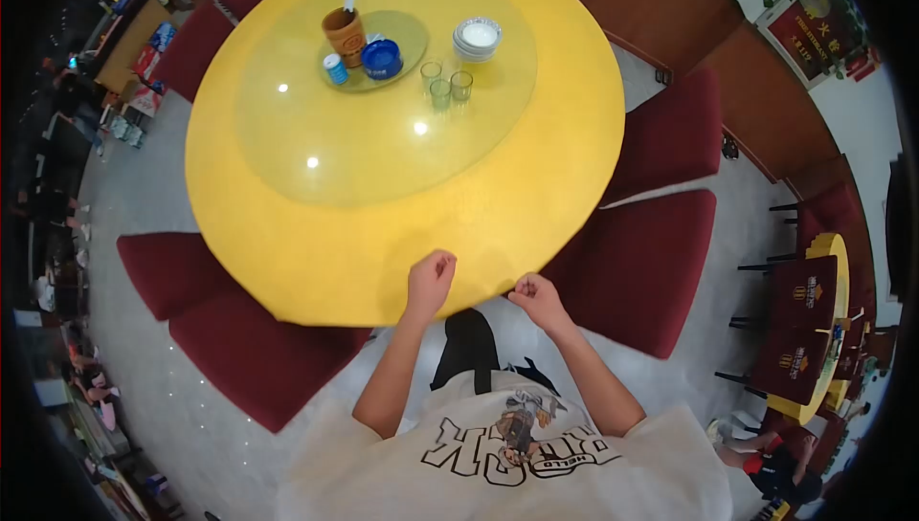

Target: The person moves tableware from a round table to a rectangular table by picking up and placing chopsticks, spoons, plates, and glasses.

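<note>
My left hand (433, 282) is closed in a loose fist over the front edge of the round yellow table (345, 253); no object shows in it. My right hand (539, 299) is at the table's edge further right, its fingers curled together, and whether they pinch the edge of the yellow cover is too small to tell. Beyond both hands lies a round glass turntable (364, 153). On it stand three small glasses (440, 92), a stack of white bowls (477, 38), a blue ashtray (382, 59), a wooden holder (345, 37) and a small blue-and-white container (335, 68).
Dark red chairs (637, 272) stand around the table, two at the right and others at the left (258, 358). A second yellow table (825, 368) is at the far right, with a person (780, 468) near it. More people are at the far left.
</note>
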The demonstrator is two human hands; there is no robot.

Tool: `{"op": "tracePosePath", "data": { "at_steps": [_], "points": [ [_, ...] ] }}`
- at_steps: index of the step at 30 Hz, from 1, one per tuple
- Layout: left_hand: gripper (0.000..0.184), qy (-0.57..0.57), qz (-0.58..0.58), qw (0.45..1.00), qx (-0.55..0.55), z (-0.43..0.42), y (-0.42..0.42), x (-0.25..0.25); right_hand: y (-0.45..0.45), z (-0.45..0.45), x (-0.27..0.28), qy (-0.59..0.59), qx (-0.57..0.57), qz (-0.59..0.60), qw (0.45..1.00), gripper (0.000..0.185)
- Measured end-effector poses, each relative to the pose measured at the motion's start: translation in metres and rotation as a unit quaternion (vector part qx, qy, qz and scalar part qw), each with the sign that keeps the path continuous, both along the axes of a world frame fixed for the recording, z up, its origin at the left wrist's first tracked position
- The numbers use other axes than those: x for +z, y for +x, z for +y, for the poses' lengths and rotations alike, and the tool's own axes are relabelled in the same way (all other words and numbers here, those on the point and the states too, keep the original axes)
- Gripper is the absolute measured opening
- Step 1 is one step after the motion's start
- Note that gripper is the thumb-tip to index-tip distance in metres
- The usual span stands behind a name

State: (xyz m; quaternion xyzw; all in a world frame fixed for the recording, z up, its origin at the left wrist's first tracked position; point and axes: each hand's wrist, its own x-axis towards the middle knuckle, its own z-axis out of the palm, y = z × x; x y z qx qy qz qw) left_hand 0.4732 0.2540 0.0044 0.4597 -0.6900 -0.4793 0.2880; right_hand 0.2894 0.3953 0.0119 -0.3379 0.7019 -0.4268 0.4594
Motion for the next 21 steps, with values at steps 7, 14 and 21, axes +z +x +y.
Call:
{"op": "tracePosePath", "data": {
  "at_steps": [7,14,21],
  "points": [
    [0.018,-0.250,-0.153,0.956,0.021,-0.200,-0.109,0.023,-0.077,-0.203,0.045,-0.079,-0.005,0.268,0.960,0.011],
    [0.034,-0.292,-0.265,0.918,-0.029,-0.307,-0.143,0.034,-0.125,-0.359,0.050,-0.147,0.090,0.444,0.879,0.017],
    [0.034,-0.242,-0.341,0.900,-0.123,-0.338,-0.157,0.011,-0.136,-0.423,0.035,-0.090,0.244,0.522,0.812,0.030]
  ]
}}
